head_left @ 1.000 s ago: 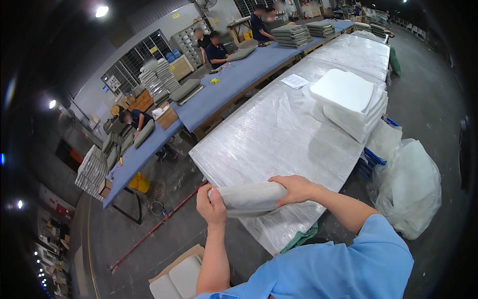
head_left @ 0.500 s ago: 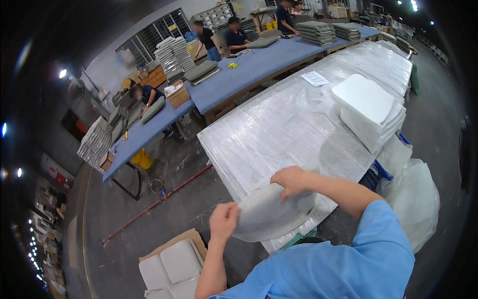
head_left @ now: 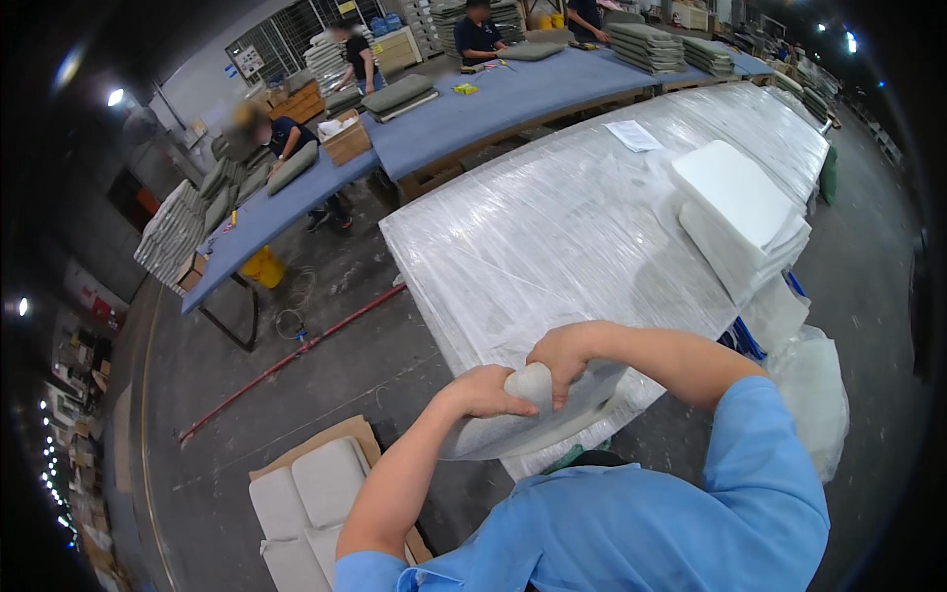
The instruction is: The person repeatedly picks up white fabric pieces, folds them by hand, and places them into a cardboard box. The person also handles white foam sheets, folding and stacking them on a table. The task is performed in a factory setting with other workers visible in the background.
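A pale grey cushion point(head_left: 493, 439) lies before me at the near edge of the table point(head_left: 513, 266), which is wrapped in clear plastic film. A whitish rounded part of the cushion bulges up between my hands. My left hand point(head_left: 488, 391) is closed on the bulge from the left. From the other side, my right hand point(head_left: 565, 357) pinches it with bent fingers. Both hands nearly meet, and my right forearm hides part of the cushion's right end. Whether the bulge is foam or a folded cover, I cannot tell.
White foam pads point(head_left: 730, 192) are stacked on the table's right side, near a paper sheet point(head_left: 633, 136). Light cushions point(head_left: 328, 481) lie on cardboard on the floor at left. Plastic bags point(head_left: 814, 395) hang at right. Co-workers handle green cushions at a blue table point(head_left: 493, 99).
My left hand has moved right, from the cushion's left end to beside my right hand. The bulge now shows between them. The view has shifted slightly.
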The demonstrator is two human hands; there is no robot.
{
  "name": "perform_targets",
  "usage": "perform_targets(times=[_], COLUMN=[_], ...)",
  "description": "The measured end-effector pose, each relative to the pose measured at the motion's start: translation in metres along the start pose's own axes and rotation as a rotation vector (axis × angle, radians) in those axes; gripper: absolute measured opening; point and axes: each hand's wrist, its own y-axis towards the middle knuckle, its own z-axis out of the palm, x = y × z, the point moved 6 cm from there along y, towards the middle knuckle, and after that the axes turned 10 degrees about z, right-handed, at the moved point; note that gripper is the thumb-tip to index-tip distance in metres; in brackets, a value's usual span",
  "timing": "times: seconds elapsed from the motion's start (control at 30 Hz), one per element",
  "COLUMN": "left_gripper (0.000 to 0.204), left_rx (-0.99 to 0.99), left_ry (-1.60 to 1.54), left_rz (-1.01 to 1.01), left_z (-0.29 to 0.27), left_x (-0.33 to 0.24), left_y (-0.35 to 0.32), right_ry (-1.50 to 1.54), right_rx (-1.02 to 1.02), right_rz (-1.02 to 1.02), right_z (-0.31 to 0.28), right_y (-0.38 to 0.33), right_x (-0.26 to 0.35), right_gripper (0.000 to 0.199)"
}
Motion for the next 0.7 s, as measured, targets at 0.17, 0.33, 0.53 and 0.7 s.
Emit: perform_targets(times=[0.17, 0.33, 0.53, 0.7], left_gripper=[0.065, 0.057, 0.073, 0.09], left_rx=[-0.189, -0.467, -0.423, -0.162], left_ry=[0.288, 0.423, 0.242, -0.087], left_rz=[-0.161, -0.096, 0.074, -0.03], left_z=[0.004, 0.024, 0.013, 0.015], left_x=[-0.022, -0.03, -0.017, 0.02], left_y=[-0.003, -0.009, -0.039, -0.068], right_ry=[-0.108, -0.182, -0.067, 0.111], right_rx=[-0.305, -0.664, -0.474, 0.016], right_rz=[0.204, 0.127, -0.007, 0.102], right_z=[0.007, 0.026, 0.015, 0.017], right_y=[-0.021, -0.03, -0.037, -0.037], right_x=[0.009, 0.005, 0.004, -0.044], right_gripper=[0.059, 0.056, 0.073, 0.082])
